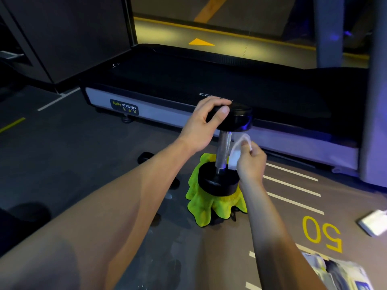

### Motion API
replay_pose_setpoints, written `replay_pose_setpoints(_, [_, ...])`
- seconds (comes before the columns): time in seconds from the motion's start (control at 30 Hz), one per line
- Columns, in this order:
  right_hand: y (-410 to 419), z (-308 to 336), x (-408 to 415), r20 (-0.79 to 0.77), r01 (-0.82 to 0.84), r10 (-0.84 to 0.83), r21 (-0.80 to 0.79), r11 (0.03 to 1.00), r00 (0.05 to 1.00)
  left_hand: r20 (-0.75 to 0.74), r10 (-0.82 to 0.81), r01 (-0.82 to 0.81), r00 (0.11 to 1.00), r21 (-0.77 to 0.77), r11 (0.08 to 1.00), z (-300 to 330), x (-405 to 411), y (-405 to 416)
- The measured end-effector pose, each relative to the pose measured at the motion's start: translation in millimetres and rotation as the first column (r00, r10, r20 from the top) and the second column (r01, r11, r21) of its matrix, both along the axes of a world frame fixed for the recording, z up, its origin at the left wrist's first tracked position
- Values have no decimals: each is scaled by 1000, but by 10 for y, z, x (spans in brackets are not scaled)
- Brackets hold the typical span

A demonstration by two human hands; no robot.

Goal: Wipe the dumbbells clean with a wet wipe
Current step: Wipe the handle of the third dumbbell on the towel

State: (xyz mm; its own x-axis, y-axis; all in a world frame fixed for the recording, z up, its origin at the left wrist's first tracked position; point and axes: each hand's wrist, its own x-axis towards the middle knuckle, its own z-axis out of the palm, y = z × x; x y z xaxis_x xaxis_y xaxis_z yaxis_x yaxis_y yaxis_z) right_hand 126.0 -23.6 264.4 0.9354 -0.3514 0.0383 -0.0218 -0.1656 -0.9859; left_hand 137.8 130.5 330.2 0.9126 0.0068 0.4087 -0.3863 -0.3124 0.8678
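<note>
The black round-headed dumbbell with a shiny metal handle stands on end, its lower head resting on a crumpled lime-green microfibre cloth that is draped over something low on the grey gym floor, just in front of the long near edge of the black treadmill deck. That soft, uneven footing looks like the main risk: a sideways push on the handle could tip the weight off the cloth's edge, or make it roll toward the treadmill. The left hand reaches forward with its arm extended, fingers curled over the top head and thumb pressed on its rim, clamping it steady. The right hand pinches a thin white wet wipe beside the handle, wrist bent inward; whether the wipe touches the metal is unclear.
</note>
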Motion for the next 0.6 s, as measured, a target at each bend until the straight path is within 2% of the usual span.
replay_pose_setpoints(0.03, [81,49,-1,-50,-54,54,-16,998,997,4,-3,3,1000,4,1000,7,-3,-8])
replay_pose_setpoints(0.13, [179,161,-82,-242,-228,245,94,969,939,-5,-16,16,1000,0,1000,34,-31,-18])
replay_pose_setpoints(0.23, [164,206,-162,-278,-260,271,76,963,922,-11,-27,27,1000,2,1000,47,-71,-33])
replay_pose_setpoints(0.37, [278,105,-403,-213,-159,139,-81,984,967,1,-3,3,1000,17,1000,51,-77,-25])
replay_pose_setpoints(0.43, [335,118,-506,-162,-98,90,-42,994,983,4,5,-5,1000,23,1000,37,-79,-3])
replay_pose_setpoints(0.53, [431,374,-467,-15,-87,89,104,991,996,7,-10,10,1000,34,999,27,-108,28])
replay_pose_setpoints(0.6, [501,427,-418,66,-107,103,66,992,993,3,-4,4,1000,42,999,31,-106,16])
